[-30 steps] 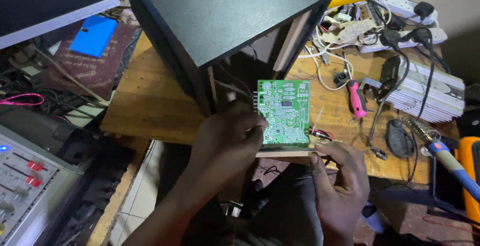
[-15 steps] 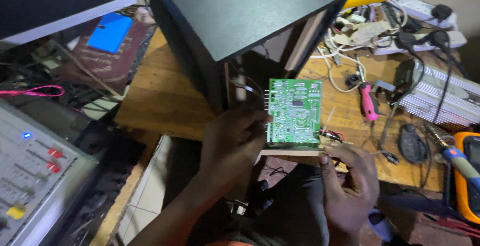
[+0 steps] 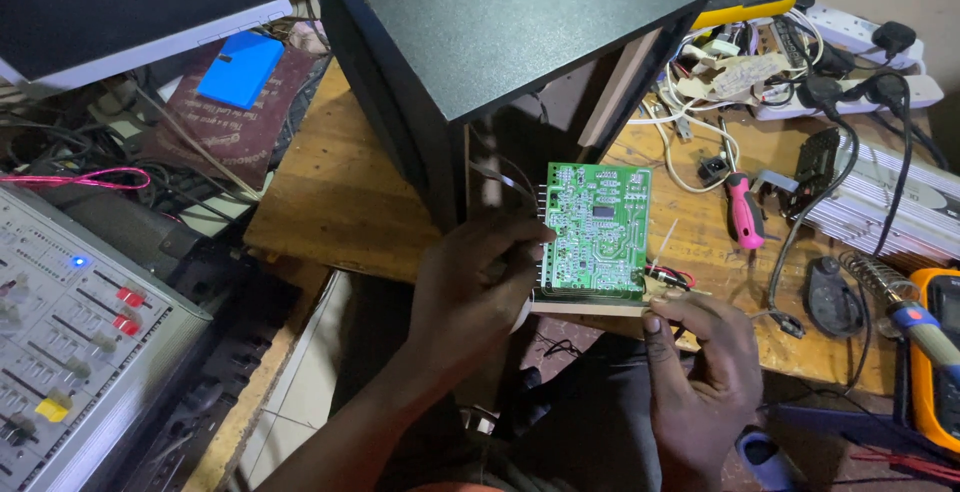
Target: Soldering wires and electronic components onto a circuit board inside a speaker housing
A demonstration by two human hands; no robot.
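Observation:
A green circuit board [image 3: 595, 230] mounted on a pale wooden panel stands upright in front of me, solder side toward the camera. My left hand [image 3: 470, 287] grips its left edge. My right hand [image 3: 700, 372] holds the panel's lower right corner, thumb on the bottom edge, beside red and black wires [image 3: 672, 275]. Just behind the board stands a big black speaker box [image 3: 500, 42], its back open, on the wooden table [image 3: 330, 202].
A pink-handled screwdriver [image 3: 742, 210], tangled cables and power strips [image 3: 850, 42] lie at the right. A soldering iron [image 3: 915, 317] and an orange multimeter [image 3: 940, 352] are at far right. At the left sit a grey mixer console [image 3: 70, 342], a monitor [image 3: 120, 2] and a blue box [image 3: 238, 69].
The view has shifted slightly, so everything sits a little further right. Both hands keep the same hold on the board and panel.

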